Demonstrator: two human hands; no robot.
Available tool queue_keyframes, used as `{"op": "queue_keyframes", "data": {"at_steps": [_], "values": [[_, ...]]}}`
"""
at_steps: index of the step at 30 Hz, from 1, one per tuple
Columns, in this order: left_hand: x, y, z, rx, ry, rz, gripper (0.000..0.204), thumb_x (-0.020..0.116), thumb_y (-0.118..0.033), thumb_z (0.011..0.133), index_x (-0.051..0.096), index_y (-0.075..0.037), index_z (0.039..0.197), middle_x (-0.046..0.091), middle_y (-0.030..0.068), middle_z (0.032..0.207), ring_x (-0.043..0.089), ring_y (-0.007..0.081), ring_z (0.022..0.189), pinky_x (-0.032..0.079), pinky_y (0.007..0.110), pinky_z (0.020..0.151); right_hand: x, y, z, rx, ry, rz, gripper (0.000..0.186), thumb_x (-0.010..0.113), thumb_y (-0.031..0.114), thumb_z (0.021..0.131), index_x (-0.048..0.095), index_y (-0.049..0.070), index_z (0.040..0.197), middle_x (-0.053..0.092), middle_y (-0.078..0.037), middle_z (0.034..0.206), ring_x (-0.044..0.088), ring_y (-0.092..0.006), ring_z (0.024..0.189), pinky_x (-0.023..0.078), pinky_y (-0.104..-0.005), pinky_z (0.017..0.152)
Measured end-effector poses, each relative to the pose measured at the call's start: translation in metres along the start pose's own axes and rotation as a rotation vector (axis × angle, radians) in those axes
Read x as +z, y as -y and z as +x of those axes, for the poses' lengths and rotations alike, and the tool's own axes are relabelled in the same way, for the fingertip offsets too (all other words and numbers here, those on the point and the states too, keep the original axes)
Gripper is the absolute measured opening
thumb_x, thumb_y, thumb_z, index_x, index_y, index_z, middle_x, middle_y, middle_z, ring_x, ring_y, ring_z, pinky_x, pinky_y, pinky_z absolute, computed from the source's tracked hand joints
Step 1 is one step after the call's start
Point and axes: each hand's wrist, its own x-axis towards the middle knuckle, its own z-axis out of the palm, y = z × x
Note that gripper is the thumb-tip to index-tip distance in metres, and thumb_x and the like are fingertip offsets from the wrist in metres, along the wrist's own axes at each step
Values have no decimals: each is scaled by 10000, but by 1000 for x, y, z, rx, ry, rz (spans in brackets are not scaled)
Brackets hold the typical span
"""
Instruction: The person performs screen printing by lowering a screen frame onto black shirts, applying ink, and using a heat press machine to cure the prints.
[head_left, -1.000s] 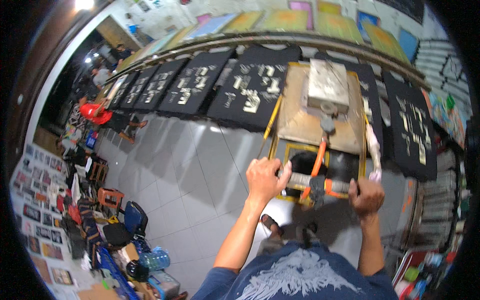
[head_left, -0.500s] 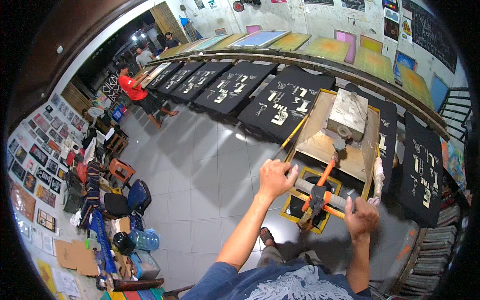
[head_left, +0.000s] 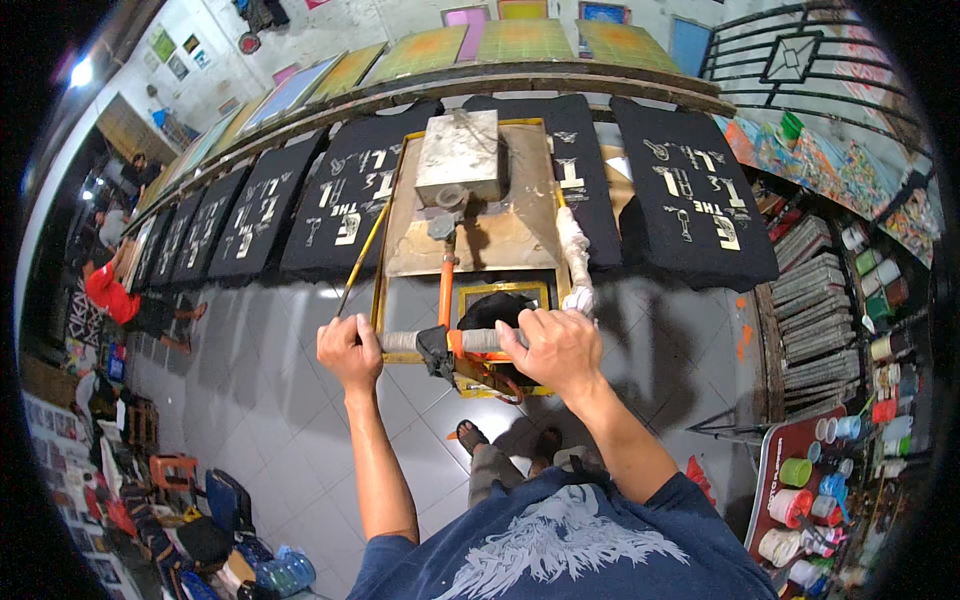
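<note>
Head view: left hand [head_left: 350,352] and right hand [head_left: 562,348], fingers curled round wrapped bar [head_left: 402,342]. Orange tube [head_left: 446,292] toward 12 o'clock, then metal hood [head_left: 520,215], lately shifted toward 9 o'clock, baring more of black shirt [head_left: 586,162] at its 3 o'clock; hood now overlaps neighbouring shirt [head_left: 340,200] at 9 o'clock.

Bright lamp [head_left: 81,72] at 10 o'clock. Grey floor [head_left: 290,420] w/ dark shadows abt 4 o'clock. Edges bend lots, corners black, mid bit's pretty clear.
</note>
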Motion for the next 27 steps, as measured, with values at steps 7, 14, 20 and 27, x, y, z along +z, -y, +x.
{"op": "queue_keyframes", "data": {"at_steps": [7, 14, 20, 27], "values": [[1, 2, -3, -12, 22, 14, 406, 581, -199, 985, 474, -54, 621, 443, 115, 602, 443, 311, 595, 327, 430, 623, 0, 0, -2, -11, -5, -15, 388, 730, 379, 923, 574, 126, 672, 606, -50, 595, 641, -228, 542, 492, -370, 560], [-3, -1, -2, -20, 74, 13, 409, 577, -200, 997, 466, -57, 630, 442, 117, 608, 443, 313, 598, 334, 430, 627, 0, 2, -2, 25, 3, -23, 383, 748, 352, 897, 557, 128, 653, 592, -49, 585, 635, -231, 538, 488, -373, 548], [-7, -1, -1, 0, 109, -4, 373, 620, -178, 972, 494, -68, 639, 453, 108, 608, 449, 310, 591, 344, 429, 621, 2, 4, -2, 47, -10, -66, 364, 781, 319, 847, 546, 126, 649, 581, -51, 590, 628, -239, 548, 488, -379, 560], [-18, -6, 9, -33, 201, -52, 393, 736, -251, 920, 524, -85, 632, 487, 96, 628, 472, 312, 605, 362, 450, 601, 3, 4, -3, 71, 46, -123, 374, 734, 367, 880, 528, 141, 663, 580, -59, 594, 623, -264, 545, 484, -411, 563]]}}
